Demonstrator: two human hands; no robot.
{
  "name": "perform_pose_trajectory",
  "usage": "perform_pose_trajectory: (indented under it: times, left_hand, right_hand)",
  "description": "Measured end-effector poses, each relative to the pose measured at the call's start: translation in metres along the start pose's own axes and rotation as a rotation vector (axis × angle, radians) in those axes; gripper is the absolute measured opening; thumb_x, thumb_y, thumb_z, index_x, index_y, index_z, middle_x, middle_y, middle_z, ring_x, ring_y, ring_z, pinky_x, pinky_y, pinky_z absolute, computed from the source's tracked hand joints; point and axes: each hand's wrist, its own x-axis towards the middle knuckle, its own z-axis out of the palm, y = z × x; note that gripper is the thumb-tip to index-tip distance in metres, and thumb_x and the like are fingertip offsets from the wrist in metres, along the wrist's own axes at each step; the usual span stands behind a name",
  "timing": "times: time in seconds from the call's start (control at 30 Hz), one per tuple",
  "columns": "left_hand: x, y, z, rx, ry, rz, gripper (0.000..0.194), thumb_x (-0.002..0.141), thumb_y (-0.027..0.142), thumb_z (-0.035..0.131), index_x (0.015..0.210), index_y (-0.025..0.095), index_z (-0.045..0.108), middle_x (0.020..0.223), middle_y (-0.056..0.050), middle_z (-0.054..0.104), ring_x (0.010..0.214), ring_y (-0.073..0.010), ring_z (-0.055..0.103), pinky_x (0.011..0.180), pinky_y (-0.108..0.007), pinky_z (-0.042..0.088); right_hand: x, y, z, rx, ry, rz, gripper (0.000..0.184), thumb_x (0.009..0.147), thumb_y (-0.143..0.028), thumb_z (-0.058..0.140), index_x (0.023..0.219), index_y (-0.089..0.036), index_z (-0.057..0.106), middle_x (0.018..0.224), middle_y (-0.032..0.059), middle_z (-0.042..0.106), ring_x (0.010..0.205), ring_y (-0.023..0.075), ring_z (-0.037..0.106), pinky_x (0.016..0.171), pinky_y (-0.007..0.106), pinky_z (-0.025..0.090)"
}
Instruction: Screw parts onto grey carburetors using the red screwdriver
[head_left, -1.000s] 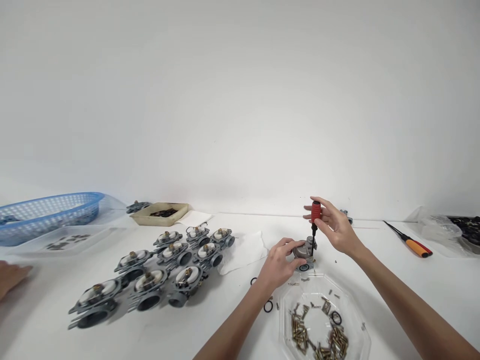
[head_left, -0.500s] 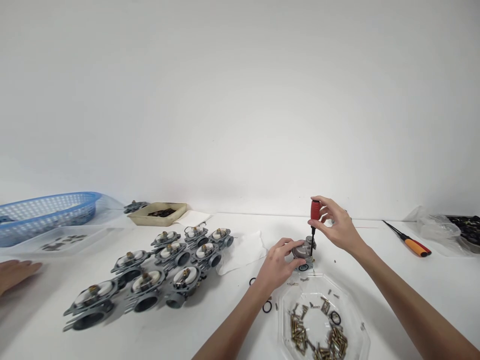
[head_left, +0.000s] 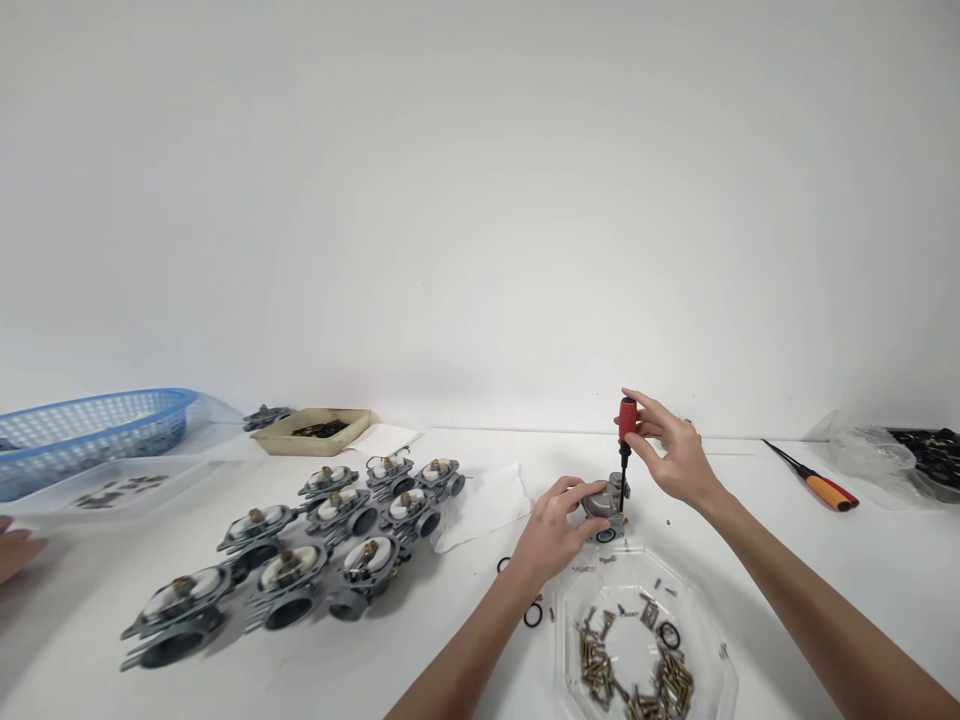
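Note:
My left hand (head_left: 559,527) is closed round a grey metal carburetor (head_left: 600,503) on the white table, fingers on its top and thumb at its near side. In my right hand (head_left: 670,452) is a red-handled screwdriver (head_left: 628,420), held upright between thumb and fingers. Its dark shaft points down to the right edge of the carburetor; the tip is too small to make out. Just in front stands a clear octagonal tray (head_left: 716,610) with brass screws (head_left: 675,687) and a black rubber ring (head_left: 668,635).
Several open carburetors (head_left: 289,568) stand in rows on the left. Behind them are a beige tray (head_left: 279,443), a clear shallow tray (head_left: 191,477) and a blue basket (head_left: 169,403). Orange-handled tools (head_left: 827,493) lie right. Another person's hand (head_left: 16,552) shows at the left edge.
My right fingers have shifted round the screwdriver handle while it stays upright on the carburetor. My left hand keeps its hold. The other person's hand moved in, then back left.

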Motion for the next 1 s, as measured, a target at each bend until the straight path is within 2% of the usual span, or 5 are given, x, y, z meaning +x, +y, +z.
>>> perform_pose_trajectory:
  times: [0.2,0.33,0.53,0.87,1.0]
  left_hand:
    - [-0.0003,-0.0017,0.0020,0.004,0.008,-0.001,0.039,0.084,0.032,0.072,0.123,0.033,0.067,0.107,-0.002,0.062,0.096,-0.0210,0.064,0.093,-0.039,0.052]
    - [-0.0004,-0.0016,0.0018,0.000,-0.003,-0.003,0.038,0.085,0.033,0.071,0.123,0.033,0.066,0.107,-0.002,0.060,0.096,-0.0205,0.064,0.093,-0.039,0.052]
    - [-0.0011,-0.0019,0.0018,0.028,0.008,-0.009,0.038,0.085,0.036,0.071,0.123,0.034,0.067,0.106,-0.002,0.061,0.097,-0.0215,0.064,0.093,-0.040,0.052]
    - [-0.0014,-0.0017,0.0009,0.012,-0.003,-0.007,0.038,0.085,0.036,0.071,0.123,0.034,0.066,0.106,-0.002,0.061,0.097,-0.0212,0.064,0.093,-0.039,0.051]
    - [-0.0019,-0.0011,0.0006,0.025,-0.006,-0.026,0.038,0.085,0.039,0.070,0.123,0.034,0.066,0.107,-0.002,0.060,0.094,-0.0203,0.064,0.091,-0.038,0.053]
  right_hand:
    - [0.0014,-0.0014,0.0000,-0.076,0.086,0.056,0.044,0.083,-0.037,0.071,0.126,-0.028,0.062,0.104,0.0068,0.069,0.076,0.0201,0.068,0.068,0.036,0.061]
    - [0.0014,-0.0003,-0.0005,0.007,0.023,0.039,0.045,0.092,-0.033,0.059,0.137,-0.027,0.055,0.096,0.0049,0.072,0.081,0.0203,0.070,0.083,0.041,0.060]
    - [0.0014,-0.0021,-0.0007,-0.099,0.039,0.054,0.048,0.086,-0.037,0.067,0.133,-0.030,0.058,0.100,0.0054,0.070,0.071,0.0184,0.068,0.069,0.037,0.061]
    - [0.0015,-0.0017,-0.0018,-0.082,0.024,0.034,0.048,0.085,-0.036,0.069,0.132,-0.030,0.059,0.096,0.0045,0.070,0.076,0.0205,0.068,0.072,0.038,0.061]
    - [0.0011,-0.0010,-0.0032,-0.004,-0.020,-0.015,0.048,0.092,-0.031,0.058,0.140,-0.029,0.052,0.096,0.0041,0.073,0.088,0.0224,0.071,0.085,0.043,0.059]
